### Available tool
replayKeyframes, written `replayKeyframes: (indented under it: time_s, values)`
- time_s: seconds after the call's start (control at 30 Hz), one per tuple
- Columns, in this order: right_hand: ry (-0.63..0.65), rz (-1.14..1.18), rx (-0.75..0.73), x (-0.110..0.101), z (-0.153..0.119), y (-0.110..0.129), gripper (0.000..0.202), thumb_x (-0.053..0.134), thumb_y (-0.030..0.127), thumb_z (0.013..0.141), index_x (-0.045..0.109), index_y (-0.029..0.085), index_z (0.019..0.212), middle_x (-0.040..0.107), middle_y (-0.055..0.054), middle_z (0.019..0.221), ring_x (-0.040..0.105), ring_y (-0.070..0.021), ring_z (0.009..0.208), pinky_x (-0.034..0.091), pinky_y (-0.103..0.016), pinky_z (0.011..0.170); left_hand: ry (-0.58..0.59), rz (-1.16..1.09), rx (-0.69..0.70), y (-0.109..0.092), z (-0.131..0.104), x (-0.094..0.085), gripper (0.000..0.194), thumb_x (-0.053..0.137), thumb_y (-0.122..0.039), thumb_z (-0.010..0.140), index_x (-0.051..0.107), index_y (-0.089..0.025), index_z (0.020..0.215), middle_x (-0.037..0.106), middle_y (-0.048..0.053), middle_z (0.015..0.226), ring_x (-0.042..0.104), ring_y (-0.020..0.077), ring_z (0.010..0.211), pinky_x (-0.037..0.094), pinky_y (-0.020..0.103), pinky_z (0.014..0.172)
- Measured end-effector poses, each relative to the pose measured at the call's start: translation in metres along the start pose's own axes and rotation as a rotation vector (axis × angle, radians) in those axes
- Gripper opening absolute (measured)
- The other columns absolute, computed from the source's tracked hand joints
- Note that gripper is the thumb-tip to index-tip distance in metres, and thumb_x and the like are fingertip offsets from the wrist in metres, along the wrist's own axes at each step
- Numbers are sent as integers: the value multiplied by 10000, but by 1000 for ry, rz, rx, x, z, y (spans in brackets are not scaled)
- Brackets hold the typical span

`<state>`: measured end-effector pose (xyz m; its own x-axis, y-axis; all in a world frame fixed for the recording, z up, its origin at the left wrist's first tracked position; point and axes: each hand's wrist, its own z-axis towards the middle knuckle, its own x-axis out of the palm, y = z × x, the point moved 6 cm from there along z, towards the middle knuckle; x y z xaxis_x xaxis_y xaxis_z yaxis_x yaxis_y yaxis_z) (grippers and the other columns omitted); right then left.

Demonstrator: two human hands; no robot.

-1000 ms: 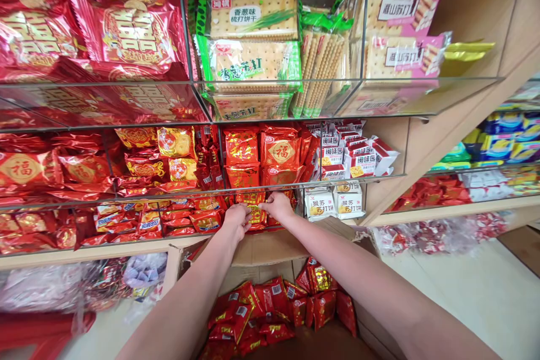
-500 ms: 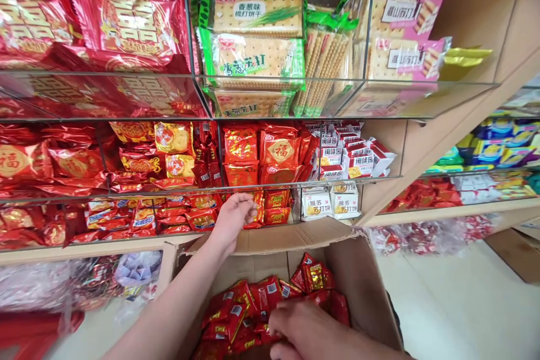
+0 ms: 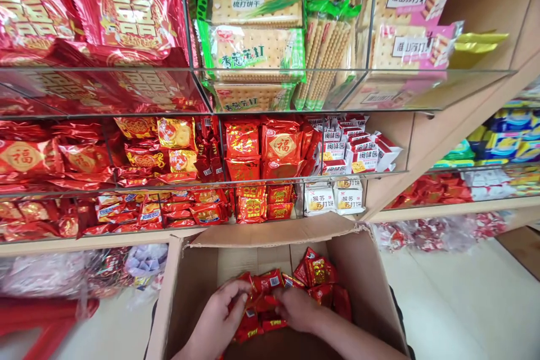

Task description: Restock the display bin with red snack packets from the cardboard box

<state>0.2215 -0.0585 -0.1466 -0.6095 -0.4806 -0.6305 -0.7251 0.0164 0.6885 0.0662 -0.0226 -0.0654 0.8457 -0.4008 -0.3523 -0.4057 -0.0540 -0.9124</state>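
Observation:
Both my hands are inside an open cardboard box (image 3: 274, 232) that holds a loose pile of shiny red snack packets (image 3: 323, 271). My left hand (image 3: 221, 315) is curled at the left of the pile, its thumb and forefinger close together at the edge of a red packet; its other fingers are hidden. Across from it, my right hand (image 3: 297, 308) is closed, fingers pointing left, around a red packet (image 3: 269, 302) that is partly covered. More red packets with yellow print (image 3: 276, 323) lie just below and between the hands.
Behind the box stands a shelf with clear-fronted bins: red packets (image 3: 252, 203), white cracker packets (image 3: 319, 201), green-edged crackers (image 3: 253, 50) above. Below, bagged goods (image 3: 50, 273) lie at left. A red stool-like object (image 3: 54, 320) is on the floor at left.
My left hand has come down from the lower shelf bin of red packets into the box. My right hand has moved slightly up within the pile. The view has shifted a little.

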Motion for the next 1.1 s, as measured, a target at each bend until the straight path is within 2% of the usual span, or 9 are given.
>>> replayKeyframes:
  time_s: [0.07,0.13,0.2,0.3,0.43,0.8,0.9,1.0,1.1]
  values:
    - [-54,233,49,-15,-8,-3,208,504,227,721,584,185,908,641,-71,848,597,-217,777,443,-302,644,-74,-138,-101,10,6,1,258,657,-285,640,639,-247,895,640,42,955,554,197,955,387,253,885]
    - [-83,612,56,-26,-18,3,241,508,308,746,547,188,952,626,-44,884,584,-183,780,451,-279,632,-56,-283,-204,13,10,11,384,695,-310,601,614,-224,967,627,60,1009,539,201,998,400,268,880]
    - [-70,945,21,-33,-29,17,300,532,382,740,526,190,971,617,-27,882,580,-166,749,457,-264,589,78,-420,-293,9,11,31,408,668,-387,628,601,-199,984,636,79,978,574,214,931,463,287,763]
    - [-62,1148,-14,-39,-43,35,330,596,414,701,543,183,931,614,-18,843,573,-147,710,452,-244,564,237,-565,-362,-6,5,55,409,616,-469,658,616,-155,919,665,89,827,623,210,713,478,274,562]
    - [-122,1204,1,-43,-55,41,335,572,449,722,567,175,916,610,-22,817,567,-140,699,457,-244,573,170,-664,-394,-22,-5,59,408,660,-476,608,627,-148,848,667,69,694,620,197,615,452,251,494]
    - [-382,1030,-16,-61,-78,59,310,566,399,740,530,219,990,607,-36,929,575,-189,813,489,-281,632,122,-922,-403,-46,-18,61,293,683,-406,618,612,-161,762,668,71,755,625,195,664,499,319,633]
    - [-485,902,-31,-77,-90,60,298,549,354,761,508,217,1023,593,-52,1002,565,-194,896,467,-303,777,110,-822,-390,-50,-19,59,306,677,-431,613,604,-176,766,666,55,765,614,167,637,489,277,604]
    - [-674,814,21,-109,-106,50,451,578,342,737,380,253,1132,559,-67,1060,567,-201,900,493,-302,729,77,-561,-254,-62,-15,39,364,667,-453,606,608,-205,866,664,49,833,614,178,700,485,258,616]
    - [-842,728,28,-148,-118,38,495,597,344,720,330,274,1131,550,-75,1030,589,-183,750,507,-280,566,-97,-222,38,-86,-1,-8,307,653,-429,619,638,-226,848,666,34,845,601,198,796,466,263,745]
